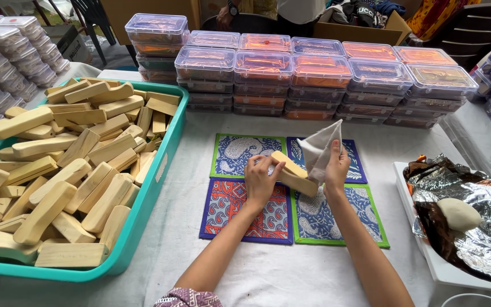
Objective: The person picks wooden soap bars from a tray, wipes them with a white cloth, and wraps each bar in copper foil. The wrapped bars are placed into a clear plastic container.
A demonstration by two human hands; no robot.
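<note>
My left hand (pixel 261 179) grips a pale wooden block (pixel 292 170) at its left end, above four patterned cloth mats (pixel 240 216). My right hand (pixel 335 166) holds the block's right end together with a folded grey-white cloth (pixel 320 146) that stands up above the fingers. Both hands hover over the middle of the mats on the white-covered table (pixel 291 273).
A teal tub (pixel 143 207) full of several wooden blocks sits at the left. Stacks of lidded plastic boxes (pixel 319 79) line the back. At the right, a white tray (pixel 427 250) holds crumpled foil and a white lump (pixel 458 213). Another person's hand (pixel 227 14) shows beyond the boxes.
</note>
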